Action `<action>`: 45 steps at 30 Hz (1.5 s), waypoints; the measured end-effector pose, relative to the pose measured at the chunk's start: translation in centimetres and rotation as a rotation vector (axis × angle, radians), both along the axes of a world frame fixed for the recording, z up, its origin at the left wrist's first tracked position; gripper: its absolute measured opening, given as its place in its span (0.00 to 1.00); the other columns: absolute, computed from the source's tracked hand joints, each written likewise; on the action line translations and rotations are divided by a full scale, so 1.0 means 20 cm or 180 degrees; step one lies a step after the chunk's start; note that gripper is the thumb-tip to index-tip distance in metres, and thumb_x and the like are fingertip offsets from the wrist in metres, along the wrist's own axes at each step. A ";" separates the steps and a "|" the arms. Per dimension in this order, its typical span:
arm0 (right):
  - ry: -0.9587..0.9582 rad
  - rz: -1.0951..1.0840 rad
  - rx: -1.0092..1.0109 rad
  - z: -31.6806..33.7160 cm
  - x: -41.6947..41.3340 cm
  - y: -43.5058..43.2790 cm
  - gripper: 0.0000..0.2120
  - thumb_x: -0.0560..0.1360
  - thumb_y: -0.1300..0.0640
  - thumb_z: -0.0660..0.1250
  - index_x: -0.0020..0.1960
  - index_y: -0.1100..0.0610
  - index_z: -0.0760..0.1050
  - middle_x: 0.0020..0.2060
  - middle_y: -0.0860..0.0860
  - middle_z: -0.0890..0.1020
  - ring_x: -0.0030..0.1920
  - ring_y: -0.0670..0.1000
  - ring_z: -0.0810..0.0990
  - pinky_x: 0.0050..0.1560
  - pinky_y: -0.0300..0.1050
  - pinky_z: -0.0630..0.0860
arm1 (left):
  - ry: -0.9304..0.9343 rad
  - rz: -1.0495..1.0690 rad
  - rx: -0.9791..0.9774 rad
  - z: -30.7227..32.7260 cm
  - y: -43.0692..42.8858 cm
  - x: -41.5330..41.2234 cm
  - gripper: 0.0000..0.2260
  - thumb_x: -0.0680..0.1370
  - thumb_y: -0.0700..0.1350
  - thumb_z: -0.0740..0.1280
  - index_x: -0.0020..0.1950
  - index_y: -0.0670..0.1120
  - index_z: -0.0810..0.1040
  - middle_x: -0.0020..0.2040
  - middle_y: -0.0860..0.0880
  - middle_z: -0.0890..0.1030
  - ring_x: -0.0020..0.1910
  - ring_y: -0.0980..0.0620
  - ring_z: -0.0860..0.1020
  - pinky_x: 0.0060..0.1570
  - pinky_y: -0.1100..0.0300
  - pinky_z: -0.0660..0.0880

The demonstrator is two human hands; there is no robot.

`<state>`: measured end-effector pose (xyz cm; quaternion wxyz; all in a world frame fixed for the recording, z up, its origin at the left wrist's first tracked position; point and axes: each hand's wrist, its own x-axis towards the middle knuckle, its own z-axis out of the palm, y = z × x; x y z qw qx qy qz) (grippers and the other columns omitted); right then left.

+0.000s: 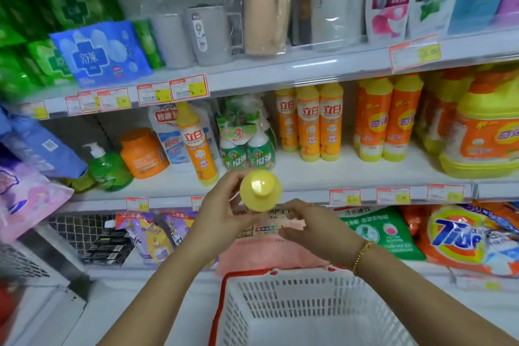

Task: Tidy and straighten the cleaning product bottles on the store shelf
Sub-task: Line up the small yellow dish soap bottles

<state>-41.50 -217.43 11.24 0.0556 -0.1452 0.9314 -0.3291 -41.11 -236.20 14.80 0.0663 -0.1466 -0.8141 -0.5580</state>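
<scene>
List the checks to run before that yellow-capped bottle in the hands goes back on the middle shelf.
1. Grip of the left hand on the yellow-capped bottle: ok.
2. Hold of the right hand on it: cannot tell, the bottle's body is hidden.
3. Bare space on the middle shelf in front of the rows: ok.
4. Row of three orange bottles upright: ok.
5. The leaning orange bottle beside the green spray pack upright: not ok, its top tilts left.
</scene>
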 end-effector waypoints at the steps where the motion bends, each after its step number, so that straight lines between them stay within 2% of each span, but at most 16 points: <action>1: 0.0194 0.0016 0.0037 0.00 -0.06 -0.02 0.21 0.76 0.48 0.65 0.67 0.50 0.68 0.60 0.49 0.77 0.60 0.48 0.74 0.55 0.39 0.69 | 0.0190 0.0101 -0.0081 0.01 -0.03 -0.03 0.28 0.65 0.33 0.78 0.55 0.58 0.74 0.53 0.58 0.81 0.53 0.64 0.78 0.51 0.71 0.73; 5: 0.0826 -0.0330 0.0393 0.01 -0.36 -0.02 0.16 0.78 0.51 0.62 0.63 0.54 0.72 0.59 0.51 0.77 0.58 0.50 0.74 0.56 0.42 0.69 | 0.0611 0.0727 -0.0015 0.02 -0.21 -0.15 0.25 0.64 0.41 0.79 0.53 0.59 0.73 0.53 0.57 0.80 0.52 0.65 0.78 0.50 0.74 0.72; 9: 0.0565 -0.0598 0.0983 -0.09 -0.62 0.01 0.15 0.80 0.48 0.56 0.59 0.56 0.74 0.55 0.55 0.77 0.54 0.55 0.75 0.53 0.46 0.71 | 0.0603 0.1157 0.0580 -0.04 -0.44 -0.31 0.22 0.69 0.33 0.74 0.60 0.49 0.75 0.56 0.51 0.81 0.57 0.54 0.79 0.58 0.59 0.76; 11: 0.0408 -0.0493 0.1121 -0.18 -0.69 -0.01 0.16 0.81 0.48 0.51 0.57 0.56 0.73 0.53 0.55 0.78 0.51 0.56 0.74 0.51 0.48 0.73 | 0.0692 0.1344 0.0574 -0.06 -0.54 -0.39 0.21 0.71 0.33 0.73 0.62 0.43 0.74 0.58 0.48 0.81 0.57 0.55 0.79 0.58 0.61 0.76; 14: 0.0725 -0.0487 0.1166 -0.25 -0.76 -0.03 0.15 0.82 0.50 0.50 0.59 0.55 0.72 0.52 0.53 0.78 0.54 0.55 0.74 0.51 0.46 0.72 | 0.0749 0.1508 0.0460 -0.09 -0.65 -0.54 0.19 0.73 0.34 0.72 0.62 0.45 0.75 0.59 0.49 0.80 0.57 0.55 0.78 0.56 0.65 0.75; 17: 0.0951 -0.0522 0.1403 -0.30 -0.82 -0.04 0.27 0.78 0.43 0.41 0.54 0.55 0.76 0.48 0.53 0.77 0.51 0.54 0.75 0.46 0.44 0.71 | 0.0642 0.1629 0.0337 -0.09 -0.72 -0.69 0.18 0.73 0.35 0.72 0.58 0.53 0.75 0.54 0.54 0.81 0.51 0.63 0.79 0.48 0.71 0.74; 19: 0.1029 -0.0343 0.1601 -0.33 -0.85 -0.04 0.36 0.72 0.41 0.32 0.54 0.53 0.76 0.48 0.52 0.78 0.50 0.54 0.75 0.43 0.43 0.68 | 0.0470 0.1657 0.0400 -0.09 -0.75 -0.77 0.17 0.74 0.35 0.71 0.59 0.50 0.75 0.53 0.53 0.81 0.48 0.65 0.79 0.47 0.71 0.74; 23: 0.1180 -0.0388 0.1630 -0.31 -0.85 -0.07 0.19 0.80 0.44 0.49 0.53 0.52 0.76 0.47 0.50 0.77 0.49 0.52 0.77 0.47 0.45 0.74 | 0.0272 0.1773 0.0540 -0.10 -0.75 -0.88 0.21 0.73 0.37 0.72 0.65 0.43 0.72 0.56 0.51 0.80 0.52 0.58 0.79 0.48 0.67 0.75; 26: 0.1149 -0.0171 0.1687 -0.33 -0.87 -0.05 0.35 0.73 0.41 0.31 0.56 0.49 0.74 0.50 0.49 0.77 0.51 0.52 0.75 0.46 0.43 0.71 | 0.0180 0.1761 0.0652 -0.11 -0.74 -0.93 0.22 0.74 0.37 0.71 0.67 0.43 0.71 0.60 0.48 0.79 0.57 0.53 0.78 0.51 0.66 0.76; 28: 0.1187 -0.0125 0.1650 -0.37 -0.89 -0.03 0.42 0.66 0.41 0.26 0.56 0.48 0.75 0.50 0.48 0.77 0.51 0.51 0.74 0.46 0.42 0.69 | 0.0160 0.1816 0.0635 -0.11 -0.74 -0.94 0.22 0.75 0.38 0.71 0.67 0.44 0.72 0.61 0.48 0.78 0.60 0.51 0.77 0.59 0.58 0.75; 33: 0.1314 -0.0190 0.1228 -0.38 -0.80 0.04 0.33 0.70 0.41 0.36 0.49 0.53 0.77 0.44 0.49 0.77 0.47 0.52 0.76 0.41 0.41 0.68 | -0.0024 0.2211 0.0214 -0.15 -0.65 -0.89 0.26 0.74 0.40 0.72 0.70 0.44 0.69 0.64 0.47 0.77 0.63 0.49 0.75 0.65 0.47 0.71; 35: 0.1505 -0.0573 0.0701 -0.36 -0.77 0.10 0.21 0.76 0.48 0.49 0.45 0.57 0.77 0.41 0.52 0.76 0.42 0.57 0.77 0.38 0.42 0.65 | 0.0146 0.2679 -0.0078 -0.15 -0.54 -0.81 0.30 0.75 0.42 0.71 0.74 0.43 0.64 0.70 0.45 0.71 0.67 0.47 0.71 0.66 0.47 0.69; 37: 0.1461 -0.1084 0.0290 -0.33 -0.76 0.16 0.08 0.76 0.57 0.63 0.49 0.60 0.77 0.43 0.56 0.76 0.43 0.59 0.76 0.39 0.44 0.67 | 0.0415 0.2751 0.0194 -0.09 -0.39 -0.73 0.23 0.75 0.41 0.71 0.69 0.44 0.68 0.66 0.46 0.74 0.59 0.52 0.75 0.60 0.50 0.74; 41: 0.1108 -0.1542 0.0512 -0.26 -0.78 0.31 0.10 0.75 0.58 0.65 0.53 0.62 0.73 0.47 0.60 0.77 0.46 0.62 0.76 0.42 0.49 0.71 | 0.0371 0.1654 0.0896 0.04 0.02 -0.72 0.09 0.73 0.35 0.68 0.47 0.48 0.78 0.41 0.47 0.80 0.38 0.54 0.79 0.45 0.52 0.77; 43: 0.0836 -0.1530 0.0917 -0.26 -0.78 0.38 0.09 0.77 0.55 0.60 0.51 0.61 0.74 0.48 0.58 0.78 0.48 0.60 0.77 0.44 0.48 0.72 | 0.0150 0.1125 0.0717 0.05 0.25 -0.79 0.09 0.74 0.33 0.68 0.46 0.48 0.78 0.39 0.49 0.80 0.37 0.54 0.79 0.44 0.52 0.78; 45: 0.0730 -0.1382 0.1244 -0.28 -0.76 0.41 0.12 0.79 0.52 0.57 0.49 0.60 0.74 0.48 0.57 0.78 0.50 0.58 0.76 0.46 0.47 0.71 | -0.0022 0.0721 0.0560 0.03 0.46 -0.90 0.09 0.73 0.35 0.71 0.50 0.45 0.77 0.44 0.50 0.81 0.42 0.54 0.80 0.47 0.54 0.79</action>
